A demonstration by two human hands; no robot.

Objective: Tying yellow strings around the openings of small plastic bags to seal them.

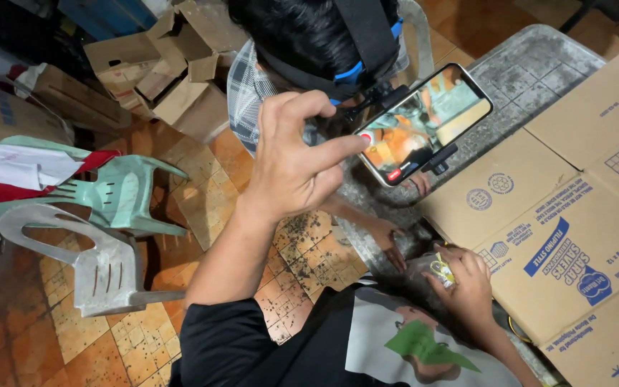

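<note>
Up at about twelve o'clock in the head view, my left hand (291,161) is raised with the forefinger stretched out, its tip touching the red round button at the left end of a smartphone (424,123). My other fingers are curled loosely and my thumb arches above; this hand grips nothing. The phone is lit, tilted, and clamped in a small black mount fixed to a black head strap (363,36) worn by another person seated in front of me, whose dark hair fills the top centre.

Down at about four o'clock, my right hand (467,283) is closed around a small clear plastic packet with yellow in it (441,270), held against the edge of the flattened cardboard boxes (560,236) spread over the grey table (524,68). Just to its left, at about five o'clock from the phone, the other person's hand (390,244) rests on the table edge.

Over at nine o'clock two plastic chairs lie tipped together, a pale green chair (120,197) above a grey chair (102,269), with red and white cloth (26,172) draped on the green one. At eleven o'clock open cartons (170,68) sit on the orange tiled floor (94,344).
</note>
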